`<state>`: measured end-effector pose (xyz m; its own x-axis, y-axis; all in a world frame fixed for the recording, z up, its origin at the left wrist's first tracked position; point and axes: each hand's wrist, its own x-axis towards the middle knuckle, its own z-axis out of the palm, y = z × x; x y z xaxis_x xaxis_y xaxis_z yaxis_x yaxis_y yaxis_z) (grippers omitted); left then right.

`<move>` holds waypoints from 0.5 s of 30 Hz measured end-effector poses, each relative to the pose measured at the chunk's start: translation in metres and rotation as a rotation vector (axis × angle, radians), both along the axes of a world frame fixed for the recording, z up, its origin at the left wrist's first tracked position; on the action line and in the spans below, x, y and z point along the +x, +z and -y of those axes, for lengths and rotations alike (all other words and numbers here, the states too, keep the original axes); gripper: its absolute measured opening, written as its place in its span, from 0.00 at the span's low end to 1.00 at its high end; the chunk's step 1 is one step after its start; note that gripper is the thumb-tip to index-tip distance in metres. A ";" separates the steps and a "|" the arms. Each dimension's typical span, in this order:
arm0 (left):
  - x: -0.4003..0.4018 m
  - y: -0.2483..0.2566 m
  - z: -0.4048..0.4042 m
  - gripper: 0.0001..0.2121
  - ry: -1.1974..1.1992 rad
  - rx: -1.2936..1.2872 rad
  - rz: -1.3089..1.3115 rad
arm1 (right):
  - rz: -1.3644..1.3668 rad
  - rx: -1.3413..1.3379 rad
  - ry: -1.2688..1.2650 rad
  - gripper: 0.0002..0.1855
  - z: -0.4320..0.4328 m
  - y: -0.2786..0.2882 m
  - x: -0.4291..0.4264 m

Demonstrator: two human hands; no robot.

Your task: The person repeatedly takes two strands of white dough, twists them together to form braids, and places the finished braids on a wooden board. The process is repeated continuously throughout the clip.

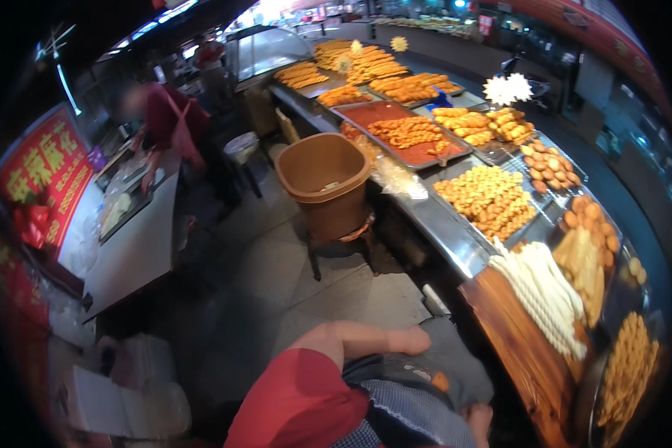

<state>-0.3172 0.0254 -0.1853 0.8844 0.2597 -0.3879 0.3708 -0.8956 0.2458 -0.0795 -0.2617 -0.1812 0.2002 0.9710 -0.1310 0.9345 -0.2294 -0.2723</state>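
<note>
My left hand (416,340) rests on my grey-clothed leg (459,364), the bare forearm coming out of a red sleeve. Its fingers look curled, but what they do is too blurred to make out. My right hand (477,419) hangs low at the other side of my lap, near the wooden board (521,330); its fingers are not clear. A dark patterned apron (420,414) covers my lap. Beside me on the board lie long strips of pale raw dough (554,280), some twisted like rope. A round pan of fried dough twists (627,375) sits at the lower right.
A metal counter carries trays of fried twists (481,196), a red-coated tray (369,115) and round fried balls (551,165). A brown plastic bin (325,193) stands on a low stand. Left, a person in red (171,115) bends over a white table (140,252). A stool (242,144) stands behind.
</note>
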 end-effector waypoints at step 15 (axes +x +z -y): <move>-0.026 -0.005 -0.010 0.10 0.050 -0.260 0.237 | -0.235 0.037 0.138 0.13 0.032 -0.092 0.055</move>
<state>-0.3433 0.0351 -0.1907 0.9464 0.2248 -0.2321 0.3182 -0.7740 0.5474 -0.0245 -0.2937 -0.2733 0.0339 0.9920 -0.1216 0.8664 -0.0898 -0.4912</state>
